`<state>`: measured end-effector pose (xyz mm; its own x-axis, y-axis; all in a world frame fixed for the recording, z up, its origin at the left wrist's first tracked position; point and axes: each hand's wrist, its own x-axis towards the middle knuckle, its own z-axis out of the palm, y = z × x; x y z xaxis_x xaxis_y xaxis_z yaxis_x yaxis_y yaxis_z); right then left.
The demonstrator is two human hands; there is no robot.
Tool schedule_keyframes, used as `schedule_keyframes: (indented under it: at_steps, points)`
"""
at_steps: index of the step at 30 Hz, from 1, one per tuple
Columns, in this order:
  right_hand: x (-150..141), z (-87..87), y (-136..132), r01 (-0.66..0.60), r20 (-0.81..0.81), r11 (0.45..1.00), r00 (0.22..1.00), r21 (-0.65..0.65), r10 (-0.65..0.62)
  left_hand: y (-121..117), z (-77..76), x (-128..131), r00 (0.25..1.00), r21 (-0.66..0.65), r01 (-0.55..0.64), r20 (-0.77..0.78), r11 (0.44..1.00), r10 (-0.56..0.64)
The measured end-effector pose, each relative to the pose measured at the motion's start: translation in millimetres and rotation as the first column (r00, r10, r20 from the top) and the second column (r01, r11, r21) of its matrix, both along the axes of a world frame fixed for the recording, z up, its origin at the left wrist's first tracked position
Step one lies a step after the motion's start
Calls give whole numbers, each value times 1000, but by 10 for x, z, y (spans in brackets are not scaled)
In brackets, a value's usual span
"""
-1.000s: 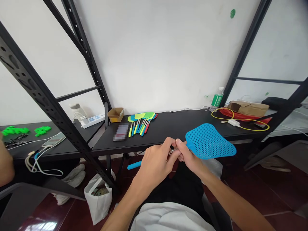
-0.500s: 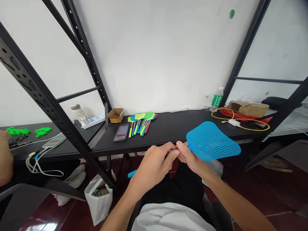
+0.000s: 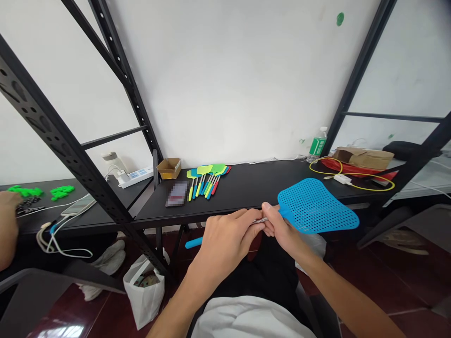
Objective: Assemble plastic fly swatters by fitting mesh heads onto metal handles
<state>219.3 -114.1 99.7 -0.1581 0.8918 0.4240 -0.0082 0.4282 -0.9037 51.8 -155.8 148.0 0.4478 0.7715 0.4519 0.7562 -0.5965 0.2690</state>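
Note:
A blue fly swatter [image 3: 317,206] lies across both my hands, its perforated head out to the right and its blue handle end sticking out at the left. My left hand [image 3: 229,234] is closed around the shaft on the handle side. Close beside it, my right hand [image 3: 280,227] pinches the shaft near the head, thumb on top. A short piece of the metal shaft shows between the two hands; the rest is hidden by fingers. On the black table [image 3: 253,188] beyond lies a row of several fly swatters [image 3: 206,180] in green, yellow, blue and red.
Left of the row sit a blurred phone-like object [image 3: 177,194] and a small cardboard box [image 3: 169,168]. A water bottle [image 3: 317,144], yellow cable [image 3: 369,189] and brown package [image 3: 362,157] are at the right. Another person's arm [image 3: 7,230] is by green pieces [image 3: 26,191] at far left.
My hands have drawn slightly apart, showing the metal shaft between them. The swatter's head has shifted a little right, and more of its handle shows at the left.

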Motion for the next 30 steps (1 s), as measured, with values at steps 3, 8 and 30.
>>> schedule_keyframes:
  at_steps: [3, 8, 30]
  points:
    - [1, -9, 2, 11, -7, 1000, 1000, -5, -11, 2, -6, 0, 998, 47, -15, -62, 999, 18]
    - [-10, 11, -12, 0, 19, 1000, 1000, 5, 0, -6, -3, -7, 996, 64, -17, -83, 998, 22]
    - [11, 18, 91, 36, -107, 999, 994, -2, -36, 61, 38, -113, 993, 78, -109, -24, 991, 111]
